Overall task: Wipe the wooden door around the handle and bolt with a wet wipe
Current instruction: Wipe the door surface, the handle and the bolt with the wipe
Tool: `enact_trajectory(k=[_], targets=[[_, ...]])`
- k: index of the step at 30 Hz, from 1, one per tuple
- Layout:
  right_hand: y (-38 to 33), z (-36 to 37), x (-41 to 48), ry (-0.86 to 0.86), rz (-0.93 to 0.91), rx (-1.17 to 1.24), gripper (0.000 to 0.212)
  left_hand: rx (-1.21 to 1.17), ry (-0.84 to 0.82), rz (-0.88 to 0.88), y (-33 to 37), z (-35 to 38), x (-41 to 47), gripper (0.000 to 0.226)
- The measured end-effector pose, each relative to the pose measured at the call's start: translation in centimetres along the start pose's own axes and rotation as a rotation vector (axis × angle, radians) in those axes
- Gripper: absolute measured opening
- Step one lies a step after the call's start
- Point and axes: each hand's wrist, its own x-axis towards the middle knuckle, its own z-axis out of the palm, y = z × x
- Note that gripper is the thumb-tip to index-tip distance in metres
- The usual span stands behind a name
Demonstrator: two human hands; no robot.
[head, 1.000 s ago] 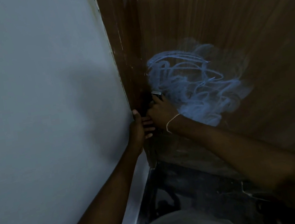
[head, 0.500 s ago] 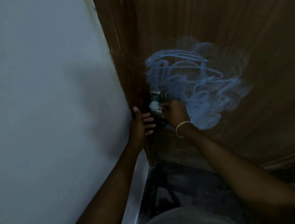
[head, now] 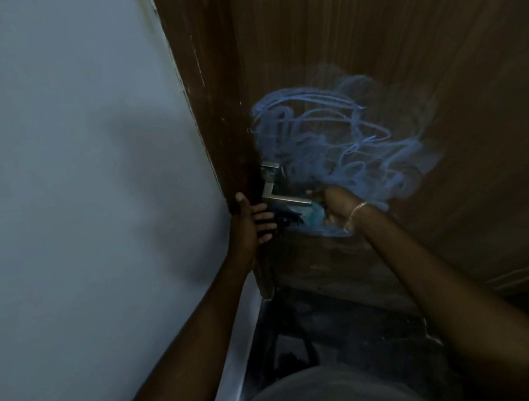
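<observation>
Wipe (head: pixel 314 220), clutched in right hand (head: pixel 338 205), has slid right beneath handle (head: pixel 286 199); left hand (head: pixel 247 223) grips door (head: pixel 402 28) edge; scribble (head: pixel 332 136) remains.

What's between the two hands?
Head view: silver metal lever handle, dark fitting beneath, pale wet wipe held by right hand; left hand grips the brown wooden edge.

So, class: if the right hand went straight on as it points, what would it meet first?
Probably the metal handle: the right hand points along the door toward its edge, the lever's tip just ahead; depth is unclear.
</observation>
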Motion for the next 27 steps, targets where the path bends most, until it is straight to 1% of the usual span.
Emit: enact_trajectory(k=[1,3,6,8,10,13,15,17,21,24,27], targets=[[0.8,-0.1,0.2,-0.012,0.078,0.229,0.015,-0.001,-0.004,-0.001,-0.1,0.1,0.0,0.083],[1.6,0.7,0.6,-0.092,0.174,0.537,0.025,-0.003,-0.008,-0.007,-0.1,0.3,0.0,0.082],[1.6,2.8,0.4,-0.228,0.210,0.899,0.044,0.001,-0.002,-0.013,0.0,0.5,-0.2,0.077],[1.9,3.8,-0.3,-0.269,0.217,1.043,0.056,0.009,-0.003,-0.003,0.1,0.6,-0.4,0.075],[2.6,3.6,-0.9,-0.253,0.203,1.121,0.062,0.016,-0.002,0.013,0.1,0.4,-0.4,0.074],[3.3,2.4,-1.4,-0.190,0.157,1.174,0.063,0.013,0.012,0.021,0.2,-0.1,-0.4,0.072],[3.3,2.4,-1.5,-0.162,0.115,1.208,0.065,0.014,0.015,0.018,0.1,-0.3,-0.4,0.076],[3.0,3.9,-1.7,-0.193,0.086,1.249,0.073,0.017,0.016,0.012,-0.2,-0.3,-0.4,0.079],[3.3,7.1,-1.9,-0.230,0.059,1.336,0.084,0.024,0.025,0.017,-0.4,0.0,-0.5,0.076],[4.0,6.2,-2.2,-0.223,0.031,1.347,0.081,0.031,0.023,0.006,-0.2,-0.3,-0.5,0.078],[5.4,3.8,-2.4,-0.145,0.014,1.311,0.073,0.027,0.026,0.016,-0.3,-0.9,-0.3,0.077]])
